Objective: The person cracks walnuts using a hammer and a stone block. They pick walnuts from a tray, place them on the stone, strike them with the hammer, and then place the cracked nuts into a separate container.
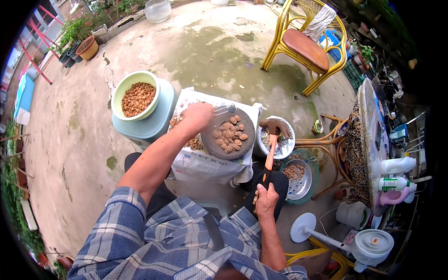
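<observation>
My right hand (pixel 265 201) grips the black and orange handle of a claw hammer (pixel 271 147). The hammer's head is raised over a lined white bucket (pixel 291 134). My left hand (pixel 198 114), slightly blurred, is closed around a metal wire tool (pixel 225 109) with a coiled end. That coil lies over the far edge of a round, dark stone slab (pixel 213 147). Brown stone-fruit pits (pixel 230 134) are heaped on the slab. Cracked shell pieces (pixel 194 142) lie left of it on a cloth-covered low stand (pixel 206 166), partly hidden by my left arm.
A pale green bowl of brown kernels (pixel 139 99) sits on a light-blue lidded bin (pixel 164 105) at the left. On the right, a metal colander (pixel 304 189) holds more pits. Beyond are a rattan chair (pixel 304 49), a cluttered table (pixel 372 147) and a white fan (pixel 372 246).
</observation>
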The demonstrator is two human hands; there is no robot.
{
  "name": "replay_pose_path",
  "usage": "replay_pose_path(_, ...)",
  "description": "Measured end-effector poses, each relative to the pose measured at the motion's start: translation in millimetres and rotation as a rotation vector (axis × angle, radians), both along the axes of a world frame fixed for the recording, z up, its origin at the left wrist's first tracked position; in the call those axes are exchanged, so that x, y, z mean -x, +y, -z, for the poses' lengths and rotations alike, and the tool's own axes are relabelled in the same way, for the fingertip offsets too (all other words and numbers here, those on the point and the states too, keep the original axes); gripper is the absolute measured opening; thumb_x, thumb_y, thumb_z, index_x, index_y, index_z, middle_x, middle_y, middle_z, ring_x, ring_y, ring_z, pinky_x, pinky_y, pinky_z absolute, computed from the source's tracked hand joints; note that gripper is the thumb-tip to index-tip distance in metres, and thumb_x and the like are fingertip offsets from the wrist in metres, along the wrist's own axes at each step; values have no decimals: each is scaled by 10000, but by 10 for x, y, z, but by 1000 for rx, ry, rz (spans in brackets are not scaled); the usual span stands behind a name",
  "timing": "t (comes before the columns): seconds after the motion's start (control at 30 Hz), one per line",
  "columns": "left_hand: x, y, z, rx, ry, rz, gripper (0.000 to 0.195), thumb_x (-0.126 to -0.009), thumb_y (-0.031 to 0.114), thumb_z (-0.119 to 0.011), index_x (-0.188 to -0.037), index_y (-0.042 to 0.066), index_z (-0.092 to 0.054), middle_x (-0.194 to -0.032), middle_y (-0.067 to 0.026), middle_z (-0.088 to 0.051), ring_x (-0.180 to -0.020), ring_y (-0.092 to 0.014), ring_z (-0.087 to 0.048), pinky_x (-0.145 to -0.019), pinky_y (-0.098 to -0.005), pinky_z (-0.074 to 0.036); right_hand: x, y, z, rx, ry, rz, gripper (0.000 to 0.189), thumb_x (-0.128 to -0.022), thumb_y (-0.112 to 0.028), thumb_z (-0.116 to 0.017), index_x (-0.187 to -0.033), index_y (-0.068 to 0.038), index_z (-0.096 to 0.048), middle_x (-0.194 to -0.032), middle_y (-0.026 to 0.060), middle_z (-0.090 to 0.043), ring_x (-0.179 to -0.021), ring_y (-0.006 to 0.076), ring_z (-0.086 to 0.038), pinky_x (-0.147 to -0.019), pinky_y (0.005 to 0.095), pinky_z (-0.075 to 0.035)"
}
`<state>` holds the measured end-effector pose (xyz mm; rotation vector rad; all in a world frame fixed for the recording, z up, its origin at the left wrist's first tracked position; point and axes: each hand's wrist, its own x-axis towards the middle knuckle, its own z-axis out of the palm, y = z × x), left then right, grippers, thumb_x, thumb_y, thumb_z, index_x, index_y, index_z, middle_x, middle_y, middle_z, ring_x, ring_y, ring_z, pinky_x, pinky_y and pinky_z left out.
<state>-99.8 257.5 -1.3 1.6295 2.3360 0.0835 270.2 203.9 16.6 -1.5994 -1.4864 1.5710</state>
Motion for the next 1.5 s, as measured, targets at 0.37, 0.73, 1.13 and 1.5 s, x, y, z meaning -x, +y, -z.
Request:
replay_pose_path(0.37,-25,95,150,-163,92,134,231,-857,216,-587,-876,86,-777,-835,-137,-743,-817,-307,-734,-707,-410,-578,87,74,48,-85,-39,-42,248,-937,-241,-605,-931,1,-555,-683,39,-565,-492,99,-509,-450,279,-414)
replay_pose_path(0.73,-21,5,80,70,-26,-14,374,-938,382,-638,-966,24,-744,-972,-178,-735,-961,-338,-710,-823,-444,-563,731,438,-142,-485,-45,-170,245,-956,-200,-607,-958,43,-575,-718,183,-627,-632,314,-631,-571,408,-480)
replay_pose_path(1.13,-8,-42,132,36,-37,-7,342,-936,354,-640,-921,25,-731,-950,-170,-731,-942,-344,-706,-805,-443,-558,506,475,-53,-480,-208,-189,259,-951,-220,-606,-901,34,-600,-651,202,-630,-604,377,-656,-585,456,-487)
replay_pose_path(1.5,300,-544,69,104,-45,-180,441,-965,420,-599,-880,2,-711,-875,-194,-705,-854,-391,-684,-730,-487,-534,180,167,-61,-261,-126,-75,249,-949,-228,-602,-871,7,-572,-622,53,-579,-472,130,-546,-455,300,-441)
